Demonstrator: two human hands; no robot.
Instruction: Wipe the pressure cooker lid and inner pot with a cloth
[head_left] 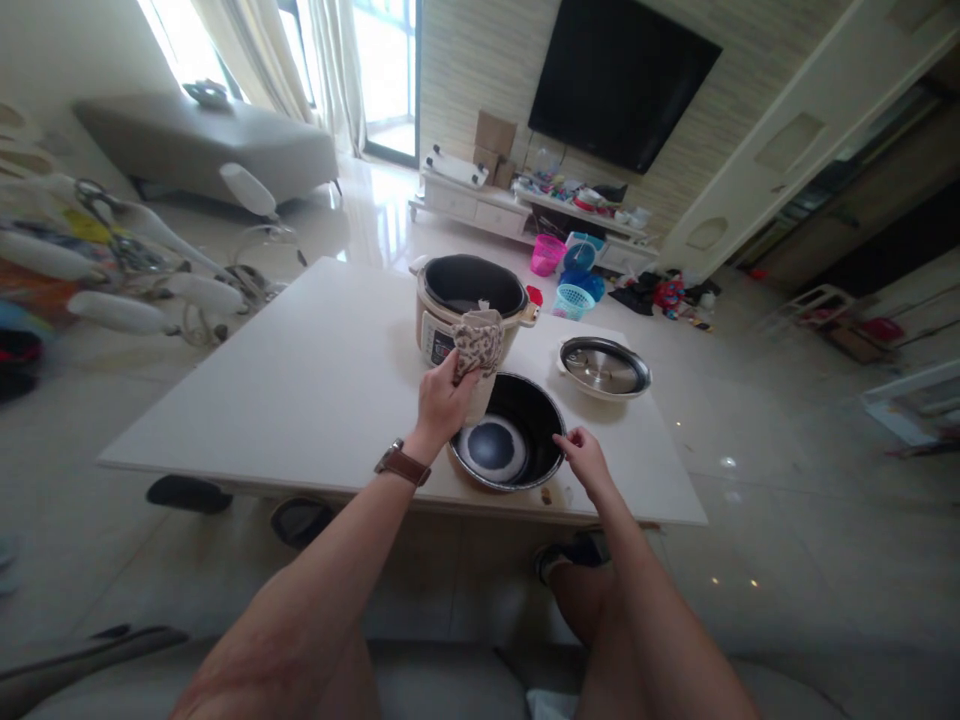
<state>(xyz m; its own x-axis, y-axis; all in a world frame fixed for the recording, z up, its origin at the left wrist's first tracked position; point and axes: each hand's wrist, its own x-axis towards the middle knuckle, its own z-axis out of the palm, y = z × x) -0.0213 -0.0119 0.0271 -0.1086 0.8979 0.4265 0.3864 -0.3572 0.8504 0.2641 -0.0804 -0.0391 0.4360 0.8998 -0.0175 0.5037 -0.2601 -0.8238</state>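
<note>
"Two hands are at work mid-frame. What's in them?"

"The left hand [442,400] grips a patterned cloth [478,340], fingers closed on it. The right hand [585,458] pinches the rim of the black pot [540,432], just below centre."

"Is that pinch enough?"

"For light contact, I'd say. Any harder push wants a fuller hold on the rim, since the pot sits by the near edge of the white table [300,380] and could slide or tip."

"And the cloth?"

"Bunch it so no loose part drags over the rim. The cooker body [429,310] is right behind, upper centre, so keep that wrist from knocking it. The upturned lid [604,368], right of centre, is well out of the way."
</note>
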